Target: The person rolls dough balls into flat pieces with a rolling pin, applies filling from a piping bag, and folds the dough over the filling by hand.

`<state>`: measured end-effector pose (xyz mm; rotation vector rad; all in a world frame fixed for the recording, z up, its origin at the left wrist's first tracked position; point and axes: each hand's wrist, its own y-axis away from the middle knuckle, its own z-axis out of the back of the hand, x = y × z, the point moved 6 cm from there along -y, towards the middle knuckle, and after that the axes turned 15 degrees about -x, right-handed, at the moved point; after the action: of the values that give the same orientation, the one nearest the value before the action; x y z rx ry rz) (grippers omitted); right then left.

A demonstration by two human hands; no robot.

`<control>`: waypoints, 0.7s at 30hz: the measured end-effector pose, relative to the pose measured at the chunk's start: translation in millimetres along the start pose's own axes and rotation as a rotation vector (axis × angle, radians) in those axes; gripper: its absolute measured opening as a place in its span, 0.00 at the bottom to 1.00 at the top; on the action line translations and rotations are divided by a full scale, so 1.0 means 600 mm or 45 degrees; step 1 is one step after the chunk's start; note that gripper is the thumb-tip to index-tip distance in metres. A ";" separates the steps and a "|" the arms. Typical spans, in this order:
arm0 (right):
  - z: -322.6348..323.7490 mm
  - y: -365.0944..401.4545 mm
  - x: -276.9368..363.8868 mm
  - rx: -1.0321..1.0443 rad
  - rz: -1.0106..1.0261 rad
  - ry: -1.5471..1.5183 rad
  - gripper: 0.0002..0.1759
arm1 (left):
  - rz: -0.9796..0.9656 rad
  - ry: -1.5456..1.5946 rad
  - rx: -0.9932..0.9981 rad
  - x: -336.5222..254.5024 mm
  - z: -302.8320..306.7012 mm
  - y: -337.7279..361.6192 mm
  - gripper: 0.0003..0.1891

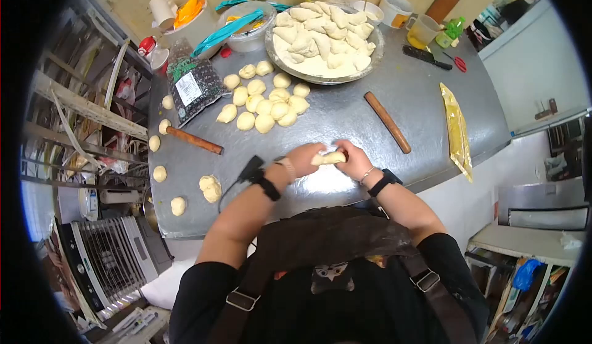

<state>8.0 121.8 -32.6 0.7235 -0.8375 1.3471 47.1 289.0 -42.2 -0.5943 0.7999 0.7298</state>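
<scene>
Between my two hands, a small elongated piece of pale dough (330, 158) is held just above the metal table. My left hand (303, 159) closes on its left end, and my right hand (354, 161) grips the right end with thumb and fingers. Part of the dough is hidden by the fingers. Ahead and to the left lies a cluster of round dough balls (264, 106). A wooden rolling pin (387, 122) rests to the right of my hands, and another rolling pin (196, 140) lies at the left.
A large metal bowl (377, 60) of floury dough pieces stands at the back of the metal table (345, 106). A dark bag (198, 85) with a white label is at the left. Rightward are a black-handled cleaver (427, 57), red scissors (458, 62) and a yellow packet (456, 131).
</scene>
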 end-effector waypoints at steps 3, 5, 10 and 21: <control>0.082 -0.015 0.015 -0.035 0.000 -0.157 0.11 | 0.305 -0.053 -0.070 -0.031 0.117 0.035 0.22; 0.157 -0.043 0.028 -0.085 0.165 -0.156 0.13 | 0.521 -0.080 -0.359 -0.066 0.178 0.051 0.20; 0.197 -0.073 0.016 0.027 0.455 0.226 0.20 | 0.485 -0.176 -0.758 -0.097 0.084 0.034 0.25; 0.105 -0.050 -0.064 0.138 0.570 0.106 0.22 | 0.567 -0.351 -0.371 -0.063 -0.021 0.002 0.24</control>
<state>30.6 45.3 -30.9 0.5762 -0.8972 1.8216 22.4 267.7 -19.1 -0.5641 0.5750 1.3232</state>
